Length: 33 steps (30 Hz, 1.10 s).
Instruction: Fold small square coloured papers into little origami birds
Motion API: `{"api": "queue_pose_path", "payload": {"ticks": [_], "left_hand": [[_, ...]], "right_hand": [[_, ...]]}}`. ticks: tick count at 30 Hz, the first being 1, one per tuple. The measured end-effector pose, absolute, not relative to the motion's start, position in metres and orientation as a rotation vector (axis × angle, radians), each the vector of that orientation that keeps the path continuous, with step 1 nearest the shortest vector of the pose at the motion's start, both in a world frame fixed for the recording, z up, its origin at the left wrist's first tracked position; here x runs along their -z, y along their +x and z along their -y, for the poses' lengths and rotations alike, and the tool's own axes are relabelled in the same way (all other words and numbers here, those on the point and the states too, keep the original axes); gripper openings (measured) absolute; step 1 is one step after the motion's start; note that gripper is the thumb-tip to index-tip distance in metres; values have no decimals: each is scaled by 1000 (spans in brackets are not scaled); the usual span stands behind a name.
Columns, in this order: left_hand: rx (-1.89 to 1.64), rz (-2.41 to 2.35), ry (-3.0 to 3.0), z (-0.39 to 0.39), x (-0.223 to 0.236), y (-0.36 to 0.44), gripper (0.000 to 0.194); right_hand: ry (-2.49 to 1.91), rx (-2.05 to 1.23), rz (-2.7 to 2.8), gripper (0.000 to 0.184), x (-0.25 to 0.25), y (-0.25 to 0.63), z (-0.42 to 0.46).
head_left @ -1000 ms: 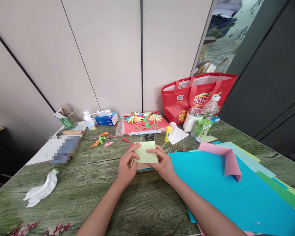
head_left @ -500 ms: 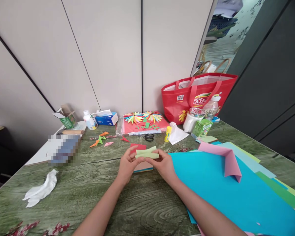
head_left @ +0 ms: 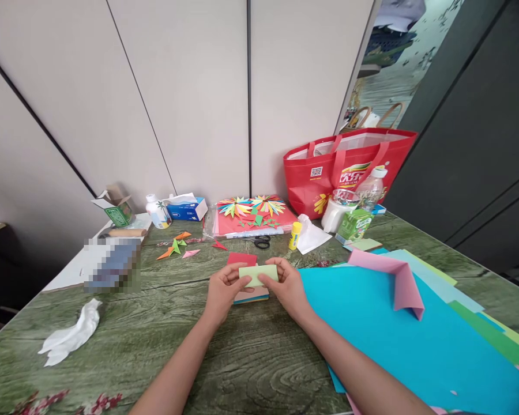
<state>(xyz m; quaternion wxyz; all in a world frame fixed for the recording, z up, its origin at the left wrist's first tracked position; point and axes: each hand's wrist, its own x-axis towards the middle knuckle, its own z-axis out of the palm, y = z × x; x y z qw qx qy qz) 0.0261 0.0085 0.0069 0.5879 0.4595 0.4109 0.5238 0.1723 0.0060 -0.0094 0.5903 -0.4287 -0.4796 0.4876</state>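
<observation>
A small pale green paper (head_left: 258,271), folded into a narrow strip, is pinched between my two hands. My left hand (head_left: 225,289) closes on its left end, thumb in front and fingers behind. On the right end my right hand (head_left: 289,288) grips in the same way. Beneath and behind the hands lie a red paper square (head_left: 241,259) and a small stack of coloured paper (head_left: 255,295), partly covered by my fingers. Folded paper pieces in orange, green and pink (head_left: 176,246) rest farther left.
Large blue sheets (head_left: 372,340) with a folded pink paper (head_left: 380,268) cover the right side. Behind are scissors (head_left: 262,241), a glue stick (head_left: 294,236), paper stars (head_left: 234,207), a tissue box (head_left: 188,208) and a red bag (head_left: 303,184). A crumpled tissue (head_left: 72,334) lies left.
The pale green paper's two flaps, standing apart before, now come together into one flat strip facing me. Both thumbs have moved onto its front.
</observation>
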Motion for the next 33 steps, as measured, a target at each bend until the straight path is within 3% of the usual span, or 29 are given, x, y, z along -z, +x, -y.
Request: {"api": "queue_pose_path", "payload": {"ticks": [33], "left_hand": [[-1294, -1042, 1056, -6, -11, 28, 34]], "right_hand": [[-1058, -1083, 1183, 29, 9, 172, -4]]}}
